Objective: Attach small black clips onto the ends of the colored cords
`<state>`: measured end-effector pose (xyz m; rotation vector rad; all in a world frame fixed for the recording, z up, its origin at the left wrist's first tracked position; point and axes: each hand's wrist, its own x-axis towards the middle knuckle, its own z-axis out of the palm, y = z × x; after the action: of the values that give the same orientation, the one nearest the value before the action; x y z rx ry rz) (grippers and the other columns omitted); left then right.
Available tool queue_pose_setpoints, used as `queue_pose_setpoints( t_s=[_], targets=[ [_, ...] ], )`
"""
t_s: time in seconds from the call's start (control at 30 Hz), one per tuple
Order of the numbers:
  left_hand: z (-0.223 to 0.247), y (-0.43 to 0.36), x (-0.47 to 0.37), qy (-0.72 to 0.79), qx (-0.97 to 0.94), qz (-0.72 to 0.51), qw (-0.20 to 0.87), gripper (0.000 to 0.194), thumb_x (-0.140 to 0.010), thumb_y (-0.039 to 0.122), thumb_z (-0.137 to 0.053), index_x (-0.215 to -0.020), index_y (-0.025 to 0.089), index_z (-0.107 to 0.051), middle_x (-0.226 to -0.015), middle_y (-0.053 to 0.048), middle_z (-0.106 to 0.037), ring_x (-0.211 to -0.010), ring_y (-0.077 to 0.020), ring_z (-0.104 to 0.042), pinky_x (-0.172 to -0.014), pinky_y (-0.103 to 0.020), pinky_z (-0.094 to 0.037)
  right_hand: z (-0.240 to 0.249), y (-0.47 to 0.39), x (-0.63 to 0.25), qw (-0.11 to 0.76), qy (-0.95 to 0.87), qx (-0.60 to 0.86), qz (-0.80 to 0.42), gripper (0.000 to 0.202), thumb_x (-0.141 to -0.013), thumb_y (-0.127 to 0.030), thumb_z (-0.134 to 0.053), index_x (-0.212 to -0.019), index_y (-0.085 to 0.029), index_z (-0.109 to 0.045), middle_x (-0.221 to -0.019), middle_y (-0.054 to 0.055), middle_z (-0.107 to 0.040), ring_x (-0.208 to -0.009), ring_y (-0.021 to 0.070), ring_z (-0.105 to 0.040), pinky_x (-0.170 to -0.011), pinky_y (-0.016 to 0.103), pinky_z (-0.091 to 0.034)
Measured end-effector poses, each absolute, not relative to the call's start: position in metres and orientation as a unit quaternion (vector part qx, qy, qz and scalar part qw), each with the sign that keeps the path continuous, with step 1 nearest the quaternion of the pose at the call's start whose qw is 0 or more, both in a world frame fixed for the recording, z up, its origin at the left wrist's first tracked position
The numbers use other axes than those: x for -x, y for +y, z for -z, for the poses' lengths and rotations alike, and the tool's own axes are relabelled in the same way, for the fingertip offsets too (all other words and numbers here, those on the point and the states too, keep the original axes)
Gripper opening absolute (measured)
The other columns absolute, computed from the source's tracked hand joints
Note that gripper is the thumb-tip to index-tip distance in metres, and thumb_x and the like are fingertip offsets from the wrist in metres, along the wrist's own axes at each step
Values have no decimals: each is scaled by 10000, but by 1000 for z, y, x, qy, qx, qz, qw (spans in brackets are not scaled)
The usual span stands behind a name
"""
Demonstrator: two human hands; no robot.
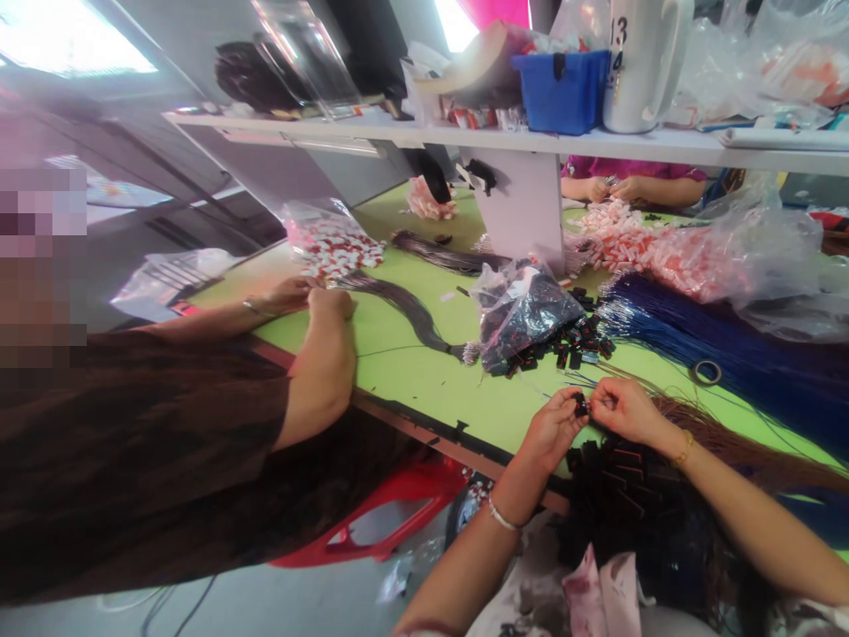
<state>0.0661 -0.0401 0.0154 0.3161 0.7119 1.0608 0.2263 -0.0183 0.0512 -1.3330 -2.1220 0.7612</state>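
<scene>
My left hand (pixel 555 425) holds a small black connector (pixel 581 404) between thumb and fingers above the table's front edge. Just to its right, my right hand (pixel 620 409) is closed in a pinch close to the connector; what it grips is too small to make out. Below both hands lies a heap of black connectors (pixel 614 473) on my lap. More black connectors (pixel 577 341) are scattered beside a clear plastic bag (pixel 523 310). Blue wires (pixel 730 354) and brown wires (pixel 722 433) stretch across the right side.
At the left, a co-worker's hands (pixel 318 296) are near red-and-white pieces (pixel 338 248). A dark wire bundle (pixel 411 310) crosses the green table (pixel 398 372). A tape roll (pixel 705 372) lies on the blue wires. Above runs a shelf (pixel 464 134) with a blue bin (pixel 563 93) and a mug (pixel 637 66).
</scene>
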Motion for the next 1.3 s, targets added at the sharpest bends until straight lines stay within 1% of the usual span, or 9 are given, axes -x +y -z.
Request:
queue_pose_setpoints(
  t_s=[0.37, 0.5, 0.67, 0.8, 0.9, 1.03, 1.13, 1.23, 1.3],
  targets=[
    [-14, -40, -66, 324, -134, -494, 796, 196, -729, 113, -642, -909, 144, -571, -786, -30, -600, -748, -115, -587, -746, -244, -462, -53, -19, -225, 253, -789, 492, -269, 123, -736, -191, -534, -616, -168, -545, -564, -31, -518, -529, 90, -420, -532, 203, -284],
    [-15, -41, -67, 322, -139, -497, 794, 201, -708, 113, -661, -890, 140, -579, -789, -26, -596, -759, -116, -588, -764, -250, -462, -52, -19, -224, 256, -793, 487, -261, 114, -732, -178, -533, -621, -164, -552, -565, -28, -528, -524, 89, -423, -533, 203, -280],
    [-14, -42, -72, 344, -179, -513, 766, 254, -654, 165, -727, -864, 141, -587, -790, -21, -593, -767, -131, -586, -760, -269, -464, -52, -20, -221, 239, -807, 478, -249, 128, -724, -157, -531, -596, -165, -528, -573, -16, -536, -527, 93, -425, -528, 207, -275],
    [-14, -43, -73, 379, -193, -526, 736, 300, -625, 208, -757, -869, 144, -596, -779, -17, -594, -765, -139, -586, -753, -283, -468, -52, -19, -222, 236, -823, 452, -250, 148, -774, -171, -504, -626, -169, -517, -607, -6, -545, -558, 100, -443, -544, 208, -288],
    [-15, -44, -73, 393, -192, -522, 732, 330, -607, 234, -774, -871, 143, -599, -782, -18, -603, -748, -134, -586, -742, -283, -469, -50, -19, -223, 227, -828, 447, -250, 136, -786, -172, -495, -652, -170, -518, -612, -7, -545, -553, 99, -441, -542, 209, -281],
    [-17, -46, -77, 410, -215, -517, 720, 352, -594, 262, -787, -863, 134, -600, -750, -25, -616, -713, -133, -588, -707, -273, -465, -47, -22, -222, 197, -839, 460, -213, 139, -772, -179, -515, -633, -168, -513, -582, -8, -539, -524, 97, -422, -529, 221, -253],
    [-20, -46, -78, 417, -217, -516, 716, 352, -591, 269, -788, -859, 134, -603, -744, -23, -619, -704, -129, -589, -701, -273, -472, -55, -17, -228, 184, -849, 452, -200, 140, -791, -197, -507, -657, -171, -540, -618, -2, -571, -553, 105, -448, -551, 224, -268],
    [-25, -43, -78, 417, -220, -517, 714, 354, -601, 275, -780, -873, 141, -599, -784, -34, -636, -725, -129, -593, -707, -275, -484, -64, 1, -240, 187, -825, 497, -194, 207, -864, -228, -427, -729, -179, -576, -695, 11, -617, -622, 118, -504, -581, 224, -295],
    [-27, -42, -78, 417, -231, -511, 716, 353, -610, 279, -774, -879, 141, -593, -810, -49, -650, -735, -131, -597, -703, -271, -489, -66, 16, -247, 160, -791, 572, -144, 190, -861, -235, -437, -771, -181, -595, -749, 28, -640, -663, 134, -528, -590, 234, -293]
  ],
)
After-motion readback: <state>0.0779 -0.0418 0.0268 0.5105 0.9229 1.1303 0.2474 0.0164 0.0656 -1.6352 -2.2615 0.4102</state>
